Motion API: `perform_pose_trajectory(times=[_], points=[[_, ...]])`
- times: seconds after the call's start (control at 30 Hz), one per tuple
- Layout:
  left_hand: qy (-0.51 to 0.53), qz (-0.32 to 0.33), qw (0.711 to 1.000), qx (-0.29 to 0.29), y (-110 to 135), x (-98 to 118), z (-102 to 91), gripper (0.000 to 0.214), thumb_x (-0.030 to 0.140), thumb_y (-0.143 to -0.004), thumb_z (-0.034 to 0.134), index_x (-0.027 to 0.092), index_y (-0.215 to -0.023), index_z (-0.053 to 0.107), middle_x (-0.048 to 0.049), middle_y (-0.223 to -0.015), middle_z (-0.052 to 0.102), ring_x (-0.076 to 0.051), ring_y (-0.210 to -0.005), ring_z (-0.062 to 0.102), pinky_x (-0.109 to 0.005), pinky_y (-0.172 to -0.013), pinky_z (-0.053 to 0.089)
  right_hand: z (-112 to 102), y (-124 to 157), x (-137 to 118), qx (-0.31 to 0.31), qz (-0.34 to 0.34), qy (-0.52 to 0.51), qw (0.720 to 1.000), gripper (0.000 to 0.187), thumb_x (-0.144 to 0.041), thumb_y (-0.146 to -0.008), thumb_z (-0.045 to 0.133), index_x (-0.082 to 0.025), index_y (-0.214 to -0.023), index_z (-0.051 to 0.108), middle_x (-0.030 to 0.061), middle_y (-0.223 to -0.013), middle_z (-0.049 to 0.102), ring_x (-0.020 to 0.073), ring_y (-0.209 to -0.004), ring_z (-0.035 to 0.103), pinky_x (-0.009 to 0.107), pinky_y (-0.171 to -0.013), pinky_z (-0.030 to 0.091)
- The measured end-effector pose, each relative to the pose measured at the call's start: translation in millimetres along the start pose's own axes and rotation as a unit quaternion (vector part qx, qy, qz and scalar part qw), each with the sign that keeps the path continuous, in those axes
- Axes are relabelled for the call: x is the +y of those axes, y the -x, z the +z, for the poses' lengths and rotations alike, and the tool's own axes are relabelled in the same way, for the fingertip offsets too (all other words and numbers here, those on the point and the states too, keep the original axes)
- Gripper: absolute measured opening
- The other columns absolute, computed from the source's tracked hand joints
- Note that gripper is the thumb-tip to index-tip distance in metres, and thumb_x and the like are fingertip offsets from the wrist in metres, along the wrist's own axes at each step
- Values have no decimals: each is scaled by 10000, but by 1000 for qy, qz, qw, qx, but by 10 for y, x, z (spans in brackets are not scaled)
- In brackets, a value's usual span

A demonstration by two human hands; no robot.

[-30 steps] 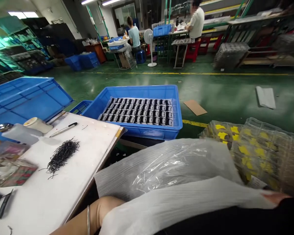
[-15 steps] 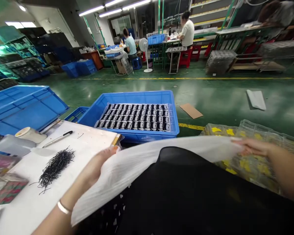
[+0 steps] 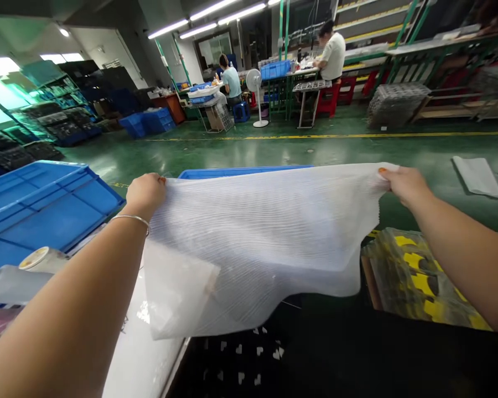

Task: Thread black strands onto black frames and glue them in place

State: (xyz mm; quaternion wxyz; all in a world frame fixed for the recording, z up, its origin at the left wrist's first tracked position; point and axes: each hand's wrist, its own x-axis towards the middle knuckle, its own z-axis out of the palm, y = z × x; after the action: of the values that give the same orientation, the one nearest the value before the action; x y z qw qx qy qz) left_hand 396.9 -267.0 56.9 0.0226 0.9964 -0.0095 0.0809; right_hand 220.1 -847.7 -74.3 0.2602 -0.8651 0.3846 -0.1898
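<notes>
A thin white translucent foam sheet (image 3: 265,221) is stretched wide between my two hands. My left hand (image 3: 146,193) pinches its upper left corner, and my right hand (image 3: 404,182) grips the upper right corner. The sheet hangs over a blue crate (image 3: 240,172), of which only the far rim shows; the crate's contents are hidden behind the sheet. Through the sheet's lower left part, the corner of the white worktable (image 3: 143,348) shows faintly.
Left of me a large blue crate (image 3: 45,204) stands tilted, near a white cup-shaped container (image 3: 43,258) and a bottle (image 3: 16,284). At right lie stacked clear trays with yellow pieces (image 3: 423,282). A white sheet (image 3: 477,176) lies on the green floor. Two people sit working farther back.
Both hands have moved up and forward, carrying the sheet from my lap out over the crate. The sheet is now spread and covers the black parts seen before.
</notes>
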Motion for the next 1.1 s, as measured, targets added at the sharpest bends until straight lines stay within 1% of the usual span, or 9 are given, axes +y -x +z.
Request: perform_pose_trajectory(times=[0.1, 0.17, 0.27, 0.37, 0.6, 0.73, 0.83, 1.0, 1.1], points=[[8, -30, 1000, 1, -316, -19, -6, 408, 326, -971, 378, 3, -1123, 576, -219, -1152, 613, -372, -1121, 559, -471, -904, 461, 85, -121, -218, 24, 1, 36, 999, 564, -560, -922, 447, -111, -1209, 630, 156, -1055, 667, 133, -775, 538, 261, -669, 375], [18, -44, 999, 9, -515, -47, 28, 408, 322, -971, 382, 1, -1125, 583, -239, -1159, 612, -371, -1116, 567, -474, -896, 466, 135, -195, -376, 27, -5, 75, 997, 529, -535, -918, 468, -101, -1142, 673, 175, -1030, 673, 162, -792, 535, 290, -677, 356], [36, -80, 996, 29, -767, -112, 128, 350, 299, -942, 435, 53, -1110, 619, -230, -1152, 630, -367, -1095, 596, -464, -889, 483, 226, -274, -584, 27, -17, 141, 989, 516, -502, -931, 451, -79, -1105, 690, 221, -1045, 662, 207, -829, 537, 322, -684, 330], [57, -116, 990, 51, -929, -203, 249, 306, 285, -913, 471, 117, -1091, 655, -210, -1132, 650, -359, -1072, 617, -451, -877, 498, 335, -308, -716, 14, -40, 195, 980, 531, -505, -943, 402, -81, -1091, 685, 244, -1070, 648, 242, -861, 543, 334, -681, 320], [106, -141, 981, 84, -1019, -379, 445, 310, 295, -918, 470, 143, -1101, 668, -217, -1102, 663, -353, -1053, 629, -444, -859, 501, 593, -299, -879, -17, -69, 247, 966, 522, -523, -937, 330, -152, -1122, 647, 217, -1063, 645, 307, -919, 569, 348, -660, 338], [128, -140, 977, 95, -1046, -416, 509, 301, 280, -917, 455, 154, -1085, 671, -226, -1088, 663, -358, -1044, 629, -458, -843, 495, 699, -285, -974, -20, -63, 251, 966, 563, -533, -928, 276, -152, -1160, 619, 228, -1071, 637, 341, -970, 578, 360, -646, 357], [144, -134, 976, 99, -1092, -455, 551, 290, 277, -914, 457, 156, -1075, 665, -228, -1090, 659, -365, -1054, 621, -464, -847, 487, 765, -286, -1030, -20, -54, 252, 966, 563, -530, -923, 268, -155, -1140, 627, 233, -1078, 633, 347, -983, 588, 367, -642, 376], [187, -117, 971, 89, -1173, -537, 595, 239, 313, -896, 526, 169, -1052, 634, -198, -1072, 670, -338, -1056, 618, -428, -877, 468, 872, -331, -1067, -14, -36, 260, 965, 529, -493, -919, 287, -157, -1128, 638, 222, -1067, 642, 346, -978, 610, 367, -646, 410], [219, -107, 965, 101, -1186, -581, 557, 252, 344, -880, 568, 178, -1067, 601, -172, -1078, 668, -323, -1064, 607, -406, -885, 450, 931, -379, -1049, 0, -22, 265, 964, 519, -470, -909, 314, -136, -1117, 652, 226, -1050, 649, 365, -965, 620, 373, -625, 417]])
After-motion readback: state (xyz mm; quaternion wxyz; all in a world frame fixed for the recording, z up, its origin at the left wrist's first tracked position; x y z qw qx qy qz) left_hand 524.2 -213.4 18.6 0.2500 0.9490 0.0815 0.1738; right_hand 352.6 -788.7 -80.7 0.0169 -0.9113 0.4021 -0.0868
